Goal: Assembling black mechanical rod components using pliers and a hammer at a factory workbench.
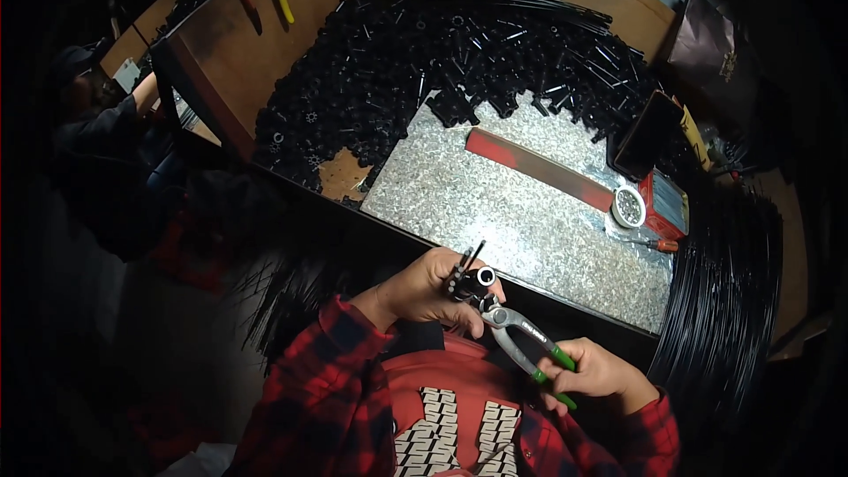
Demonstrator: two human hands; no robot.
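Observation:
My left hand [417, 290] is closed around a small black part [465, 286] with a round, pale-rimmed tube end and thin dark rods sticking up from it. In my right hand [594, 374] is a pair of end-cutting pincers [519, 344] with green grips, my fingers wrapped round the handles. The pincers' head meets the black part at my left fingertips; whether the jaws bite on anything is too small to tell. Both hands are held in front of my body, just off the near edge of a speckled stone slab [442, 185].
A big heap of black parts [353, 79] fills the wooden-walled bench behind the slab. On the slab lie a reddish bar [539, 168], a white cup [628, 207] and a screwdriver [662, 246]. A red box [664, 203], a phone [647, 135] and long black rods [724, 291] stand right. Another person [97, 141] sits left.

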